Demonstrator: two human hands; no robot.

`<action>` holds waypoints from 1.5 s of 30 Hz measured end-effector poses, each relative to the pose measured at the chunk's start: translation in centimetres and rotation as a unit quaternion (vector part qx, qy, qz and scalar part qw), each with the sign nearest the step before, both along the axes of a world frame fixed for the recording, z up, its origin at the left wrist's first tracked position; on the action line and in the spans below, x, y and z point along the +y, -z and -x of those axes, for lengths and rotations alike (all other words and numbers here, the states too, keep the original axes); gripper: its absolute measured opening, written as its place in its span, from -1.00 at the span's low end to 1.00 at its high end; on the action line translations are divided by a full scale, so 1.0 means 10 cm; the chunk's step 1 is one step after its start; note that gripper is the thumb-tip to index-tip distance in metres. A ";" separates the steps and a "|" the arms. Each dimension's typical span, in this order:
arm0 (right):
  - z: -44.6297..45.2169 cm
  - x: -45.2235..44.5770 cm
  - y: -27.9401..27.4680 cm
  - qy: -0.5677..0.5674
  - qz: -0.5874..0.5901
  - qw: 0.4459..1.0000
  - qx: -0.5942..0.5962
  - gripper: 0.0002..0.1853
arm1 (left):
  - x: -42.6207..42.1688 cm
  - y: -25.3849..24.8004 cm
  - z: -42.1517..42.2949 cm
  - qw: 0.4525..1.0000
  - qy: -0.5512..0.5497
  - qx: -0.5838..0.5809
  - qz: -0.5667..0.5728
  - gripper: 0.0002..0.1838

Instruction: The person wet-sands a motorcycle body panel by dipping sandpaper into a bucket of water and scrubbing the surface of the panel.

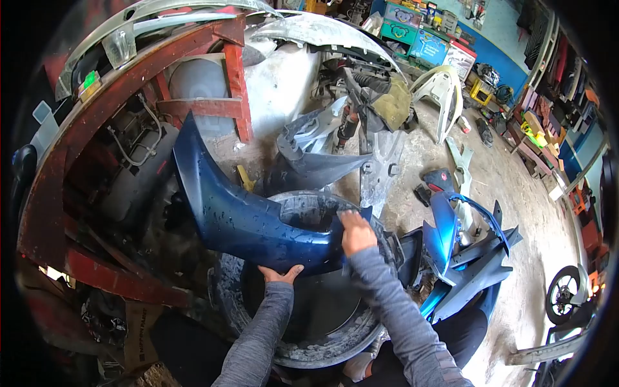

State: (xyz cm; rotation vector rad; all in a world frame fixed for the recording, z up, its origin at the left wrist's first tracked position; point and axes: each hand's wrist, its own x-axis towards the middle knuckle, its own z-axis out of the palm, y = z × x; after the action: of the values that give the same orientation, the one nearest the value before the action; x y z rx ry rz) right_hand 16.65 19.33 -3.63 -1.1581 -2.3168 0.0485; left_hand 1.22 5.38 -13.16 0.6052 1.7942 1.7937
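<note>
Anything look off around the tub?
Right of the tub, blue panels lie heaped at odd angles, touching, so paint might scratch. The tub's rim is blotched with pale residue. No obvious spill.

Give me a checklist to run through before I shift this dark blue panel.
1. Left hand supporting the lower edge of the dark blue panel: ok.
2. Right hand at the panel's right end: ok.
3. Whole panel above the round tub: not ok, its left end juts past the rim.
4. Panel surface dry: not ok, droplets show.
5. Bright blue part apart from the panel: ok.
6. Anything under the right palm: cannot tell, the hand hides it.
</note>
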 end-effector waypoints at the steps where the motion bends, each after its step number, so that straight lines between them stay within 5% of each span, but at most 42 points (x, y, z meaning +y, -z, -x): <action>1: 0.04 0.10 0.02 -0.006 -0.004 1.000 -0.004 -0.58 | -0.02 0.05 0.00 1.000 0.000 -0.002 0.004 0.33; 3: 0.18 -0.05 -0.05 -0.033 -0.033 0.998 -0.035 -0.63 | 0.00 0.06 0.04 0.993 -0.018 0.047 0.109 0.35; 6: 0.09 -0.13 0.00 -0.047 -0.050 0.998 -0.005 -0.63 | 0.01 0.08 0.02 1.000 -0.007 -0.003 0.021 0.36; 12: 0.12 -0.09 -0.01 -0.035 -0.063 0.997 -0.006 -0.65 | -0.02 -0.02 0.03 0.993 -0.017 0.055 0.099 0.36; 15: 0.01 -0.09 -0.09 -0.016 -0.060 0.997 -0.034 -0.65 | 0.01 -0.03 0.01 0.999 0.000 0.008 0.040 0.37; 18: 0.11 -0.02 -0.07 -0.030 -0.071 0.996 -0.036 -0.65 | -0.02 -0.04 0.01 0.989 -0.004 0.009 0.151 0.38; 27: 0.19 -0.11 -0.06 -0.063 -0.069 0.995 -0.022 -0.64 | -0.02 -0.13 -0.02 0.983 -0.012 0.015 0.181 0.41; 30: 0.10 0.05 -0.08 -0.022 -0.033 0.999 -0.009 -0.62 | -0.02 -0.14 -0.05 0.997 0.000 -0.013 0.074 0.38; 35: 0.09 -0.41 -0.01 -0.066 -0.055 0.995 0.041 -0.57 | 0.02 -0.03 -0.01 0.996 -0.005 0.015 0.093 0.36; 39: -0.04 -0.11 0.07 0.012 -0.064 0.998 0.014 -0.58 | 0.02 0.09 -0.01 0.999 0.000 -0.006 0.045 0.34; 43: 0.08 -0.40 0.01 -0.066 -0.086 0.994 0.032 -0.60 | 0.00 -0.18 -0.03 0.994 0.001 0.010 0.110 0.33; 45: -0.01 -0.23 0.03 0.013 -0.078 0.997 0.020 -0.60 | 0.01 -0.24 -0.05 0.992 -0.004 -0.012 0.122 0.33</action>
State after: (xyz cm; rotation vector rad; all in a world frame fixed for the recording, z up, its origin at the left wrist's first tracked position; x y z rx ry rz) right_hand 16.77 17.08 -3.97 -1.0977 -2.2277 -0.1161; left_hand 1.68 5.46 -10.78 0.4773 1.9618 1.5476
